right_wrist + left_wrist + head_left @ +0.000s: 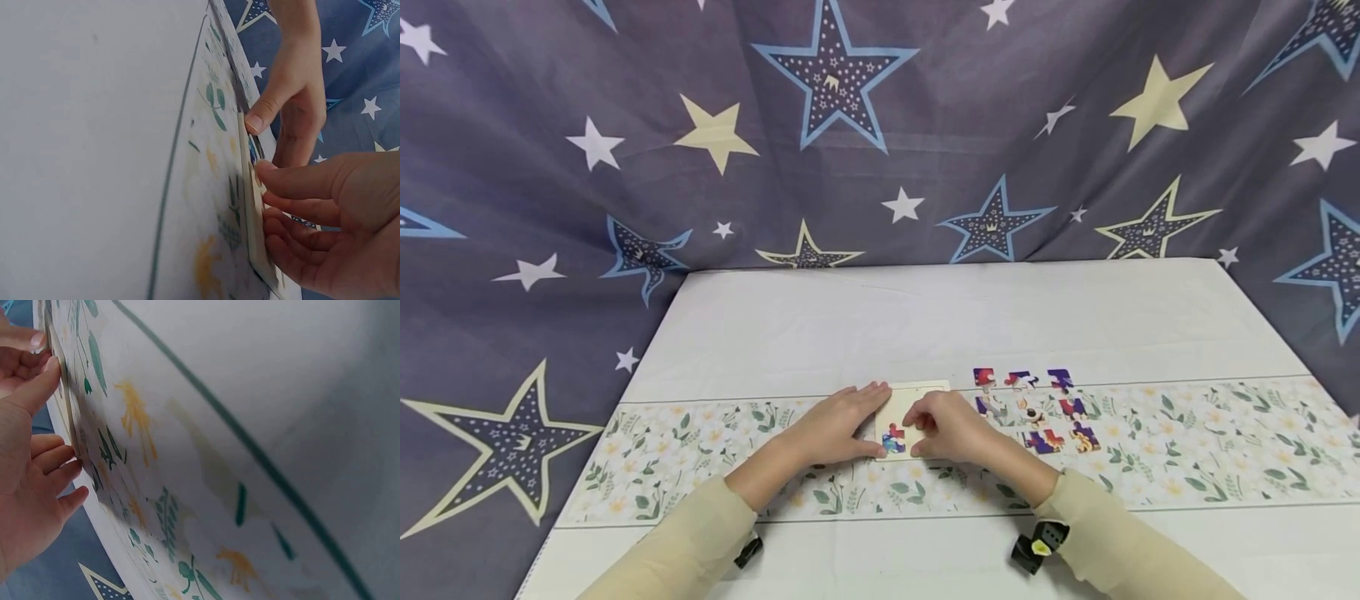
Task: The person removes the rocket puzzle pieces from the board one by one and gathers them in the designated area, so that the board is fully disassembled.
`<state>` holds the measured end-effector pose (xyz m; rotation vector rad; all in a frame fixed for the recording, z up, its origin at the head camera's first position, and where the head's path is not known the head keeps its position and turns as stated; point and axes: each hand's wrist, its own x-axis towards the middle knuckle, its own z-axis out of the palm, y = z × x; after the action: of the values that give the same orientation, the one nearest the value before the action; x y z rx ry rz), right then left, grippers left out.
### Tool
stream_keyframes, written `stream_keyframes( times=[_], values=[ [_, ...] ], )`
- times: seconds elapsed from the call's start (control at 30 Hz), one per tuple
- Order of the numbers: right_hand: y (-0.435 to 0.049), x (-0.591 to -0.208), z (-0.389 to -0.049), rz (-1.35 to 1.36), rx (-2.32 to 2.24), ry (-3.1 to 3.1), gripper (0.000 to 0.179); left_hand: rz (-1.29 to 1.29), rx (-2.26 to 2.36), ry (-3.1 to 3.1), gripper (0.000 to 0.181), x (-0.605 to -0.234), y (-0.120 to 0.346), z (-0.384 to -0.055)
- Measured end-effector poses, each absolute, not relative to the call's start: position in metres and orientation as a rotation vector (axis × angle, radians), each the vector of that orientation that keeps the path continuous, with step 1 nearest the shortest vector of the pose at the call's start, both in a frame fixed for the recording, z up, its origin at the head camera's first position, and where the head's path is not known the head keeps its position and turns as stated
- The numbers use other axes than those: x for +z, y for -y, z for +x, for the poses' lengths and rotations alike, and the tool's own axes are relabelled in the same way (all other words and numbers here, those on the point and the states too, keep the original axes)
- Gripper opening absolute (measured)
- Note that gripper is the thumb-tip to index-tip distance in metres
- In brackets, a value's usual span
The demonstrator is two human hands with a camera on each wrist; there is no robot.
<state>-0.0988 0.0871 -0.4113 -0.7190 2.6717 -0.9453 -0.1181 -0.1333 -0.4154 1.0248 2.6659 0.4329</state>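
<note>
A pale puzzle tray (917, 392) lies flat between the two hands. In its near left corner sits a colourful jigsaw piece (892, 438) with red, blue and white on it. My left hand (838, 427) rests along the tray's left side, its fingers straight at the far left corner and its thumb at the near left. Over the tray's right part, my right hand (951, 427) has curled fingers and pinches at the jigsaw piece's right side. The right wrist view shows the right thumb (267, 170) at the tray surface, close to the left thumb (257, 120).
Several loose puzzle pieces (1030, 411) lie in rows on the table just right of the tray. A floral strip (1210, 442) runs across the white table (790, 317). Behind hangs a dark star-patterned cloth (880, 192).
</note>
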Motion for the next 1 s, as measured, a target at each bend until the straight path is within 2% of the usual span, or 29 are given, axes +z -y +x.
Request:
stream_keyframes(
  times=[0.1,0.2,0.67,1.0],
  values=[
    [-0.083,-0.413,-0.099,-0.745,-0.915,-2.657,0.04,1.017,0.446,-2.662,0.086,-0.414,0.132,-0.118],
    [-0.081,-0.413,-0.1,-0.769,-0.919,-2.627,0.043,1.012,0.463,-2.655,0.086,-0.414,0.132,-0.118],
    [-0.078,-0.412,-0.102,-0.764,-1.002,-2.572,0.04,1.004,0.458,-2.651,0.086,-0.41,0.13,-0.118],
    [-0.075,-0.414,-0.104,-0.72,-1.1,-2.59,0.031,1.01,0.404,-2.643,0.085,-0.408,0.129,-0.117]
  ],
)
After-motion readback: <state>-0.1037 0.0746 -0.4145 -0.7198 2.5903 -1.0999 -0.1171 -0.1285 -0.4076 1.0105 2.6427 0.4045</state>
